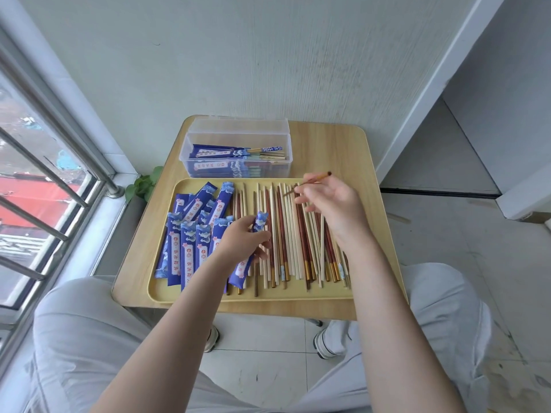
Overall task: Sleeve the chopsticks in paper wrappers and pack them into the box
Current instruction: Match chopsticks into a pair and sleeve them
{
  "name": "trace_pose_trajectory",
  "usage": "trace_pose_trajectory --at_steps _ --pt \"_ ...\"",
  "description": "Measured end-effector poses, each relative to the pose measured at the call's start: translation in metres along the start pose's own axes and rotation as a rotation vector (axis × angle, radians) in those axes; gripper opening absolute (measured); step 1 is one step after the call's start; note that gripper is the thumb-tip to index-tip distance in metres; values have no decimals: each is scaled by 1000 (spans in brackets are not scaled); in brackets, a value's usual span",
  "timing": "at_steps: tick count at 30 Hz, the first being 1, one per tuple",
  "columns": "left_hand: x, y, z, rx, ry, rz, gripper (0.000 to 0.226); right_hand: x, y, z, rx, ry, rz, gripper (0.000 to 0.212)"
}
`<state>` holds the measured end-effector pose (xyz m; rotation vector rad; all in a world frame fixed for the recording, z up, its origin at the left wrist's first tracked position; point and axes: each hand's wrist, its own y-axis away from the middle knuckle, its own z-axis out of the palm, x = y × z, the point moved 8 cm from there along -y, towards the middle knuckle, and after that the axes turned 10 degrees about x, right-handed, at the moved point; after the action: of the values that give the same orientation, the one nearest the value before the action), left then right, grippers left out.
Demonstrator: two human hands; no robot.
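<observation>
Box point(190, 150) with sleeved chopsticks point(238, 153) inside

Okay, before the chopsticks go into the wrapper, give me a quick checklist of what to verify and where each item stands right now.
1. Left hand holds a blue wrapper: ok.
2. Right hand pinches chopsticks: ok.
3. A matched pair in the right hand: cannot tell.
4. Wrapper mouth open: cannot tell.
5. Chopstick tips lined up with the wrapper: not ok, they are apart.
6. Clear box lid open, room inside: ok.
</observation>
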<state>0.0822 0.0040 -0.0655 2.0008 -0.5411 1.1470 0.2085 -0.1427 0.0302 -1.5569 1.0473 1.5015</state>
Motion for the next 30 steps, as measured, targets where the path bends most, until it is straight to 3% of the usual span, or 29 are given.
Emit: trace_pose_trajectory --at_steps 2,5,9,16,23,26,30 --pt "3 1 -1 -18 -28 19 17 -10 -2 -15 199 -76 -75 13" --pt "3 2 -3 -21 -102 37 14 -3 -7 -41 489 -195 -33 26" --pt "2 3 1 -55 -211 71 9 27 -10 -57 641 -187 109 30" --pt "5 6 9 -133 -236 87 11 47 -13 -59 630 -66 145 31" --pt "3 3 5 -124 -263 89 17 42 -8 -72 754 -45 142 32" --pt "6 6 10 -151 -284 95 15 42 -10 -62 668 31 135 31" --pt "15 13 22 -228 -316 143 8 44 -8 -23 345 115 141 28"
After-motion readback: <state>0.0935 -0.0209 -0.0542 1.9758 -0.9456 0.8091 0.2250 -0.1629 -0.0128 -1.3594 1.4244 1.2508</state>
